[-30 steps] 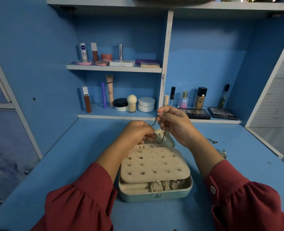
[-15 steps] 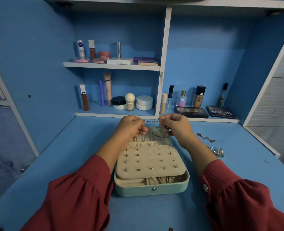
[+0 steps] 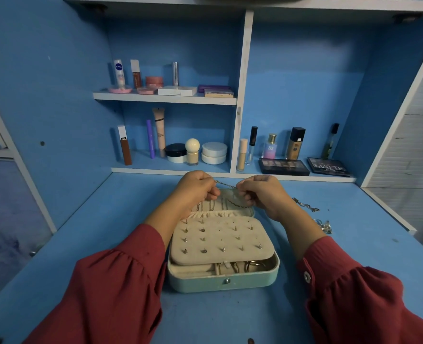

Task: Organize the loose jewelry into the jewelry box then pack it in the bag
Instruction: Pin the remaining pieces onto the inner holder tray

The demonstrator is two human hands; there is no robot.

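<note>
A mint-green jewelry box (image 3: pixel 224 281) lies open in the middle of the blue desk, with a cream earring panel (image 3: pixel 220 240) holding several studs and rings below it. My left hand (image 3: pixel 195 188) and my right hand (image 3: pixel 260 192) each pinch one end of a thin chain (image 3: pixel 226 185), stretched level above the box's open lid (image 3: pixel 232 203), where other chains hang. A loose chain (image 3: pixel 304 204) and a small cluster of jewelry (image 3: pixel 324 225) lie on the desk right of the box. No bag is in view.
Cosmetics bottles, jars and two dark palettes (image 3: pixel 283 167) line the low shelf (image 3: pixel 170 171) behind the box; more stand on the upper shelf (image 3: pixel 164 98). The desk's right edge (image 3: pixel 389 211) runs diagonally. Blue side walls close in left and right.
The chain hung bunched between my close-set hands; my hands have moved apart and lower, and the chain is now pulled out straight over the lid.
</note>
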